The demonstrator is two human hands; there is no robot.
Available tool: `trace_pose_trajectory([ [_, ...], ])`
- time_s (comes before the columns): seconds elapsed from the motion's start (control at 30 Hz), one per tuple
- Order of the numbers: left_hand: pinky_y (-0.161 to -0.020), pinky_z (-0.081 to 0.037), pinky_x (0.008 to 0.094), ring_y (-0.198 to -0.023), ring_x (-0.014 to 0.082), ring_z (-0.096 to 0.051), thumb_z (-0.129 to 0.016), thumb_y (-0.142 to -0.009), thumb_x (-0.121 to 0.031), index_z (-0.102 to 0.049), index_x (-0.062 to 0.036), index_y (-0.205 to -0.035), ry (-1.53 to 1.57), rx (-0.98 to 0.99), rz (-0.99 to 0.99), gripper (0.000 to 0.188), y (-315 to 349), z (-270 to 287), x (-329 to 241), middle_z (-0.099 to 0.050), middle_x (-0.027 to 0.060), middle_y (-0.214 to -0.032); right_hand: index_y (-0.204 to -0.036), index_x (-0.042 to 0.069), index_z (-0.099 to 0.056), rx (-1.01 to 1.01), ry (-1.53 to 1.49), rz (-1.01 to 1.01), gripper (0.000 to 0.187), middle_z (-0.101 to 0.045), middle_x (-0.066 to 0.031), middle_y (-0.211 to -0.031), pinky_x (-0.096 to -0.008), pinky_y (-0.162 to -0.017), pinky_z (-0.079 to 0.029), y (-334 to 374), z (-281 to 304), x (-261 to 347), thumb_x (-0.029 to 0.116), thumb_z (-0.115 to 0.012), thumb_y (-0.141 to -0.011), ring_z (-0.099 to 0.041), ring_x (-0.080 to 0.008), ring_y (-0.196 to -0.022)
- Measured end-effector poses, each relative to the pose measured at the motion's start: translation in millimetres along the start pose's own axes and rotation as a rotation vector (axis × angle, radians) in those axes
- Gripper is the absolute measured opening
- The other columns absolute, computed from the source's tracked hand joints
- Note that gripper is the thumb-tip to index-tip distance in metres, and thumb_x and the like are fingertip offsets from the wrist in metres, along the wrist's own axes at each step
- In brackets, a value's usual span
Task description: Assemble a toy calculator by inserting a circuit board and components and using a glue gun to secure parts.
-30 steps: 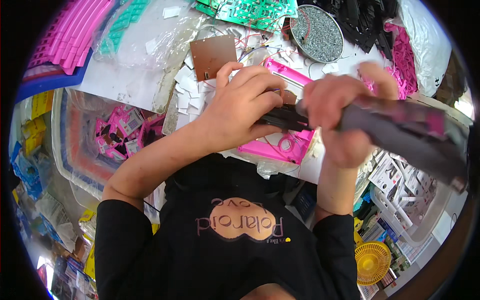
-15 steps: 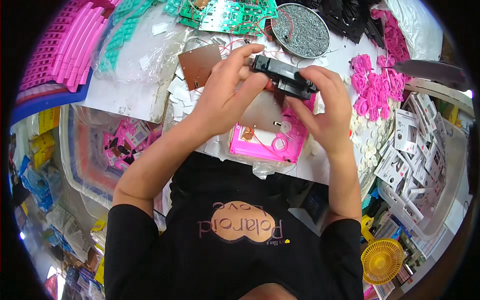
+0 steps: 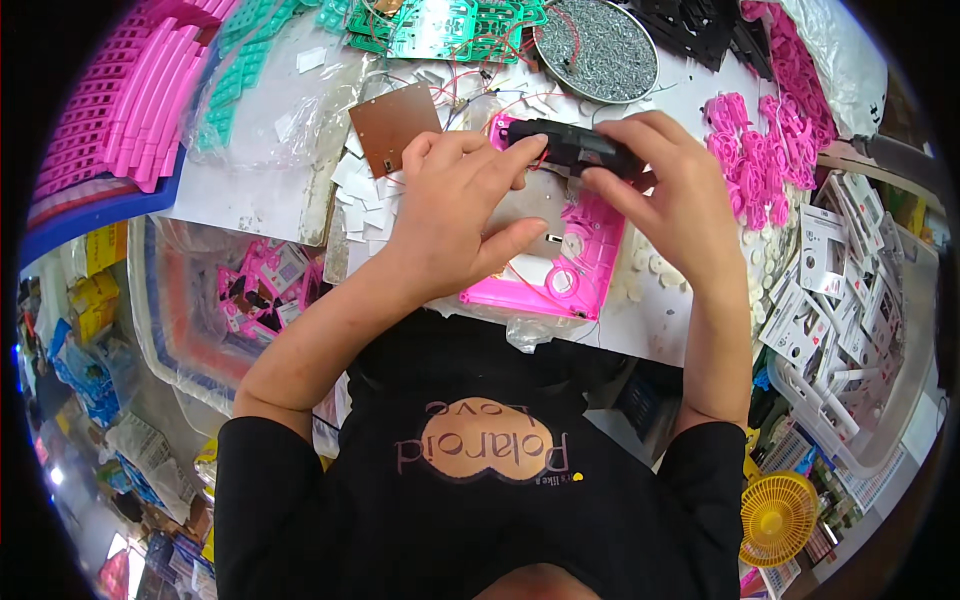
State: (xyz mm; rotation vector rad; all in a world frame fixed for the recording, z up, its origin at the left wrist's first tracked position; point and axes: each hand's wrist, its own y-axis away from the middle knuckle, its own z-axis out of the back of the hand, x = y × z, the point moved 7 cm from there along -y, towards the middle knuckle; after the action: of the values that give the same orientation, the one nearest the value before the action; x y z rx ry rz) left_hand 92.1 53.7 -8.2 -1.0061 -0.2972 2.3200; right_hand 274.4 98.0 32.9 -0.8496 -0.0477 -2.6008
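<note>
Holds black plastic housing (image 3: 572, 148) in narrow grip of right hand (image 3: 682, 190) | touches opposite end with left hand (image 3: 448, 205), thumb spread | over far end of pink casing (image 3: 600, 265) | keep level, red wire (image 3: 542, 158) unpinched

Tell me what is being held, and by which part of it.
The right hand holds the black plastic part by its right end. The left hand reaches toward its left end; whether it grips there too cannot be told.
</note>
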Motion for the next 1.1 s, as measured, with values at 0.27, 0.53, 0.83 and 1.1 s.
trace_pose_trajectory([
  [0.27, -0.097, -0.032, 0.0485, -0.104, 0.0241, -0.056, -0.076, -0.081, -0.039, -0.066, -0.0088, -0.128, -0.109, -0.007, -0.037, 0.056, -0.9, -3.8, -4.3, -0.064, 0.0019, -0.102, -0.111, 0.011, -0.071, -0.22, 0.308, 0.148, 0.039, -0.066, -0.0068, -0.108, -0.0396, -0.081, -0.054, 24.0, -20.9, 8.0, 0.017, -0.083, -0.074, -0.064, -0.0294, -0.098],
  [0.53, -0.1, -0.031, 0.0472, -0.107, 0.025, -0.055, -0.075, -0.082, -0.029, -0.063, -0.0093, -0.13, -0.151, 0.105, -0.037, 0.053, -9.1, -1.0, -7.5, -0.062, 0.0054, -0.11, -0.109, 0.007, -0.072, -0.277, 0.283, 0.185, 0.04, -0.066, -0.0091, -0.107, -0.0435, -0.085, -0.048, 29.5, -28.2, 2.4, 0.014, -0.085, -0.072, -0.058, -0.0319, -0.102],
  [0.83, -0.073, -0.05, 0.0431, -0.076, 0.0302, -0.065, -0.071, -0.085, -0.018, -0.072, -0.0067, -0.088, -0.015, 0.14, -0.07, 0.012, -110.7, -7.6, 23.1, -0.068, 0.0092, -0.083, -0.146, -0.002, -0.043, -0.317, -0.782, 0.184, 0.069, -0.062, -0.0205, -0.128, -0.0444, -0.095, -0.05, -3.3, 61.2, -18.4, 0.032, -0.071, -0.093, -0.06, -0.0282, -0.112],
  [1.1, -0.092, -0.04, 0.0518, -0.098, 0.0283, -0.07, -0.068, -0.083, -0.024, -0.078, -0.0175, -0.097, -0.419, 0.45, -0.192, 0.018, -188.7, -100.2, 54.9, -0.075, 0.0072, -0.098, -0.145, -0.009, -0.04, -0.064, -1.128, 0.413, 0.057, -0.061, -0.0122, -0.104, -0.0454, -0.098, -0.049, -39.4, 99.8, 4.7, 0.021, -0.056, -0.1, -0.057, -0.0179, -0.085],
])
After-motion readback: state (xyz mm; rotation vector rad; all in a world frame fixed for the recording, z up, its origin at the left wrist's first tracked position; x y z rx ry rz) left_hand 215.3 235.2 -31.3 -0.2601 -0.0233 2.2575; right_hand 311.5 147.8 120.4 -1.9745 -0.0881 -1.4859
